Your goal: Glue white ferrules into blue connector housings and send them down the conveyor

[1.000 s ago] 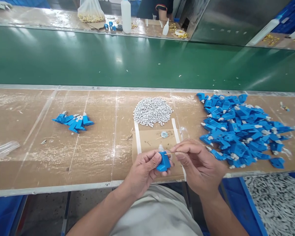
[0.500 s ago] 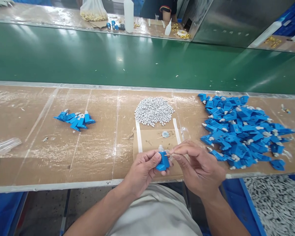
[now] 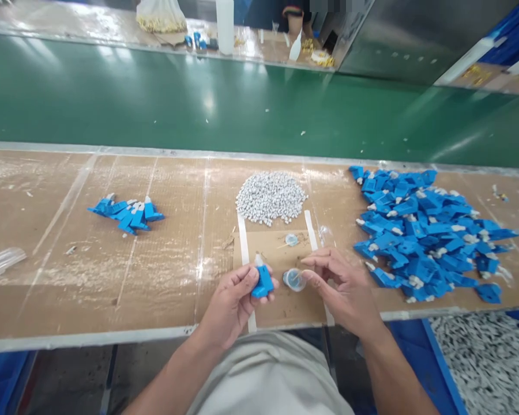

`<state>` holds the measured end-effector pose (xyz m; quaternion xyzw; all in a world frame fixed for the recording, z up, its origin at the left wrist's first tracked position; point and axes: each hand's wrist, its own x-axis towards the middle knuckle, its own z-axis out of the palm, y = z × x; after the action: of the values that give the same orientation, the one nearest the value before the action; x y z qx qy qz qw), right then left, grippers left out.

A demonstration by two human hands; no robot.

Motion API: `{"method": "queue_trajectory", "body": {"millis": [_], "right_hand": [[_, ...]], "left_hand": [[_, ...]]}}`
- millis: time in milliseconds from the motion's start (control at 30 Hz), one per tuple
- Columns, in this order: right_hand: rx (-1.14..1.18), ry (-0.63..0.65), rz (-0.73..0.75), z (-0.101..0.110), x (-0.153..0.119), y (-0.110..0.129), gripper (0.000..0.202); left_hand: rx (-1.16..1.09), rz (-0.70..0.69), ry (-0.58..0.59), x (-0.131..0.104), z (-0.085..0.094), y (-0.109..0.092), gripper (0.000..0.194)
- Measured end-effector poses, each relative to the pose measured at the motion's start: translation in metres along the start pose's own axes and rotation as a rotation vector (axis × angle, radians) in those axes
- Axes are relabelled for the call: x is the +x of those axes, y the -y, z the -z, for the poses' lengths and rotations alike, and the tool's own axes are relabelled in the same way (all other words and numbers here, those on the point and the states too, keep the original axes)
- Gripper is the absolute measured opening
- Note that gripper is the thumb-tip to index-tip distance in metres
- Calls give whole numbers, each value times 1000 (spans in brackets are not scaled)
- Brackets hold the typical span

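My left hand (image 3: 236, 297) is closed around a blue plastic part (image 3: 263, 283) with a whitish tip pointing up and away from me. Thumb and fingers of my right hand (image 3: 346, 291) pinch a thin toothpick-like stick (image 3: 299, 277), its far end at a small clear cup (image 3: 293, 280) with bluish contents. Beyond the cup, a small round pale-blue dab (image 3: 291, 239) lies on a cardboard sheet (image 3: 268, 245) edged with white tape. Farther out is a heap of small grey-white pieces (image 3: 270, 197).
On the right lies a big pile of blue parts (image 3: 419, 230), on the left a smaller cluster (image 3: 130, 214). A green belt (image 3: 242, 104) runs across behind the table. A blue bin (image 3: 447, 369) of grey-white pieces stands below right. Another person's arm (image 3: 294, 24) shows across the belt.
My left hand with the blue part has moved left, away from the stick. My right hand has brought the stick from the part to the cup, which now shows between the hands.
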<state>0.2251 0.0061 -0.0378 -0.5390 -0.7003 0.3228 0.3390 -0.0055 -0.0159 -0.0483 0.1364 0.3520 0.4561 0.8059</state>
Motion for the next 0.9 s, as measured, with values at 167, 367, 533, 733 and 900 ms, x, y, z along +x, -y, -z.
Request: {"method": "queue_trajectory", "body": {"millis": [167, 367, 533, 733, 900], "right_hand": [[-165, -3, 49, 7, 46, -6, 15], [-458, 87, 195, -4, 96, -13, 13], [-501, 163, 168, -14, 106, -20, 14], [-659, 232, 130, -16, 115, -17, 15], [-697, 313, 94, -19, 125, -7, 15]], "left_hand": [[-11, 12, 17, 0, 10, 2, 31], [-56, 40, 35, 2, 17, -1, 31], [-101, 69, 53, 4, 18, -3, 30], [-130, 90, 86, 6, 16, -5, 27], [-132, 88, 72, 5, 18, -3, 27]]}}
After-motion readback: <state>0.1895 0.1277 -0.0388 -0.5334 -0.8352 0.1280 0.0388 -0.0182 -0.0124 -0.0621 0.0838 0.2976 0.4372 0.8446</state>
